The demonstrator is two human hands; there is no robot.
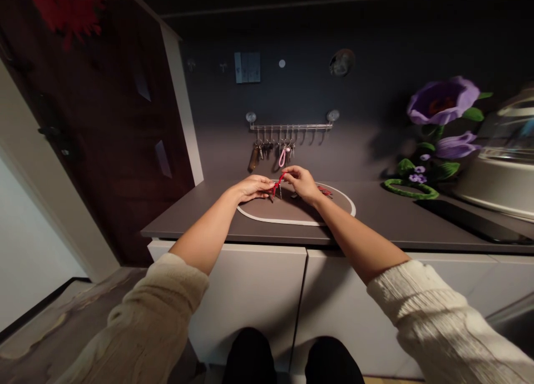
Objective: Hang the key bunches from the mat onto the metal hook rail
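A red cord [280,181] with what look like keys [273,197] dangling below it is stretched between my hands. My left hand [253,188] pinches its lower end near the keys, palm turned inward. At the upper end, my right hand [303,185] grips the cord between thumb and fingers. Both hands are just above a brown oval mat [292,222] with a white rim on the counter. Another red item [325,191] lies on the mat to the right of my right hand, too small to name. Part of the mat is hidden behind my hands.
On the wall behind, a metal hook rail [292,127] carries several keys [267,149] and a pink loop [282,157]. To the right stand purple artificial flowers [443,103], a flat black object [471,221] and a large cream appliance [496,178]. A dark door [125,122] is at left.
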